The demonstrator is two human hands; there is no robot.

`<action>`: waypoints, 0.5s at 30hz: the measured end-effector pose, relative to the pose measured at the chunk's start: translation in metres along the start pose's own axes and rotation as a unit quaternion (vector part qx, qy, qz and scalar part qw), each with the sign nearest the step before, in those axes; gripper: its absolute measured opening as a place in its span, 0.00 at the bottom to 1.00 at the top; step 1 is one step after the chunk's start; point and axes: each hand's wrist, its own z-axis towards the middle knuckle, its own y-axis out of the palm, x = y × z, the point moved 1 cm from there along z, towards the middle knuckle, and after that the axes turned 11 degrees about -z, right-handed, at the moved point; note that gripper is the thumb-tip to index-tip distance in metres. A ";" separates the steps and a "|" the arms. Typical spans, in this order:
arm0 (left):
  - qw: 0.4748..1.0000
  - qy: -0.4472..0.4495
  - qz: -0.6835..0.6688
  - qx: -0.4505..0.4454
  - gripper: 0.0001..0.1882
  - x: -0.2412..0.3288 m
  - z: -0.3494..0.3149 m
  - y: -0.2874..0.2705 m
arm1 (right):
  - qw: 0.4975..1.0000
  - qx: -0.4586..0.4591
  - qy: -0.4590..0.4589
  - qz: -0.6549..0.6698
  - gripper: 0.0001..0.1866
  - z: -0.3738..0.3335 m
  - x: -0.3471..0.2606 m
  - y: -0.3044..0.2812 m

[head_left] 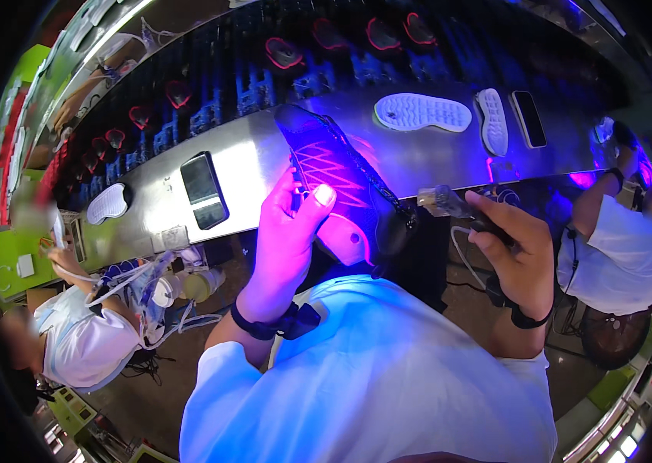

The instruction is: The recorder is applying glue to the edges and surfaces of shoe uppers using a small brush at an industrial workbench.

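Note:
My left hand [283, 235] is closed around the side of a dark shoe upper [353, 185], its thumb lying across it. The upper is tilted over the bench's near edge, lit violet, with zigzag lines glowing pink along its side. In my right hand [526, 247] is a brush [443, 202] with a dark handle and pale bristles. The brush tip points left and stands apart from the upper. Beyond the upper, a white shoe sole [424, 113] and a second sole [492, 122] lie on the bench.
The metal bench [252, 166] carries a phone [204, 190], another phone [528, 119] and a white sole piece [107, 204]. Behind it runs a dark rack [252, 92] with several pink-edged shoe parts. One person [87, 336] works at left, another [611, 258] at right. Buckets [168, 289] and hoses hang below.

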 end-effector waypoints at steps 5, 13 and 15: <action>0.999 0.028 0.015 0.008 0.21 -0.001 -0.001 0.002 | 0.991 -0.010 -0.010 -0.135 0.25 0.000 -0.013 0.000; 0.997 -0.016 -0.067 0.046 0.21 0.009 -0.011 -0.020 | 0.982 -0.017 -0.055 -0.177 0.27 0.012 -0.033 0.020; 0.996 -0.039 -0.068 0.047 0.22 0.009 -0.015 -0.025 | 0.981 -0.014 -0.072 -0.178 0.27 0.017 -0.038 0.025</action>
